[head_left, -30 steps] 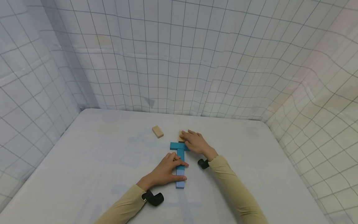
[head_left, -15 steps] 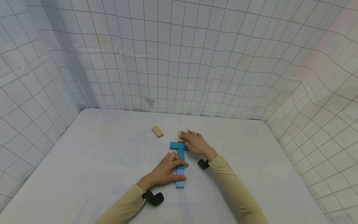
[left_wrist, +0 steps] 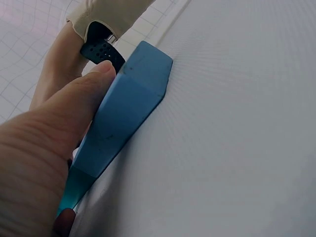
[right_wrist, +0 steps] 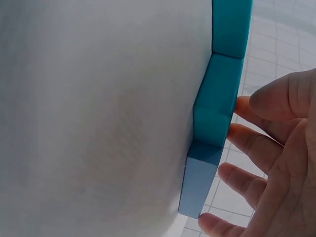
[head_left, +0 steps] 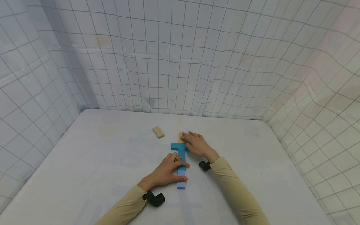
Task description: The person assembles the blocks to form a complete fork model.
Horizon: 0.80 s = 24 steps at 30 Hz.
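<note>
A T of blocks lies on the white table: a teal crossbar (head_left: 177,146), a teal stem block (head_left: 181,154) and a light blue block (head_left: 181,185) at the near end. My left hand (head_left: 163,173) lies across the stem, its thumb stretched over the light blue block and its index finger over the teal one. At the far end, my right hand (head_left: 198,145) rests its fingertips on a beige wooden block (head_left: 181,137) and partly covers it and the crossbar's right end. In the right wrist view, my fingers (right_wrist: 256,148) touch along the blocks' upper edge.
Another beige wooden block (head_left: 158,132) lies loose left of the T. Grid-patterned white curtains (head_left: 174,62) hang behind and on both sides of the table (head_left: 242,181). Both wrists carry black cameras.
The left hand stays in place. Under the right hand, the beige block has shifted very slightly toward the crossbar, and its dark near edge no longer shows.
</note>
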Each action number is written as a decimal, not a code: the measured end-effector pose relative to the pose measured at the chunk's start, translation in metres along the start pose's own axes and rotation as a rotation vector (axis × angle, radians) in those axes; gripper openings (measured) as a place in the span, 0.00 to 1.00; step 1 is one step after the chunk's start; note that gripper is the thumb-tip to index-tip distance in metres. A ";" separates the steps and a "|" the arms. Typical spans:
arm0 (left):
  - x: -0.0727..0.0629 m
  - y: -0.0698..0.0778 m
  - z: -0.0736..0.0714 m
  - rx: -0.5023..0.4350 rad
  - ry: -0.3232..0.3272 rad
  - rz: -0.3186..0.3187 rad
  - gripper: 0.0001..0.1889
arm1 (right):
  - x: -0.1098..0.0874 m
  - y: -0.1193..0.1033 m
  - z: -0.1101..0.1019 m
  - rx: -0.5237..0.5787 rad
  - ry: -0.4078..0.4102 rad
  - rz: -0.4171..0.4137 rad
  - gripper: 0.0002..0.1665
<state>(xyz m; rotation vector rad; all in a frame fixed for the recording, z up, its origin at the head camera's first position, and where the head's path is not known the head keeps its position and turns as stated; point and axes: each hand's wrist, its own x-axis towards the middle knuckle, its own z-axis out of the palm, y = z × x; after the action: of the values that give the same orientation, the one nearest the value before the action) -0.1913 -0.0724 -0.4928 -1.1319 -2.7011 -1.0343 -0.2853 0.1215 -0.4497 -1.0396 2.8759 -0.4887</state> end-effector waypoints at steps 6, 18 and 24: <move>0.000 0.000 0.000 -0.005 -0.006 -0.004 0.27 | 0.000 0.000 0.001 -0.003 0.005 -0.004 0.24; 0.000 -0.001 0.001 -0.009 0.004 0.015 0.27 | -0.002 -0.003 0.002 -0.022 -0.010 0.008 0.24; -0.001 -0.001 0.000 -0.008 0.003 0.009 0.27 | -0.005 -0.006 0.002 -0.019 -0.006 0.004 0.23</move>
<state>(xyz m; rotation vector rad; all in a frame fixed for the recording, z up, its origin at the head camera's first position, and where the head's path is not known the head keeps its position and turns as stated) -0.1912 -0.0730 -0.4937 -1.1420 -2.6888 -1.0459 -0.2774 0.1198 -0.4504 -1.0368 2.8826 -0.4580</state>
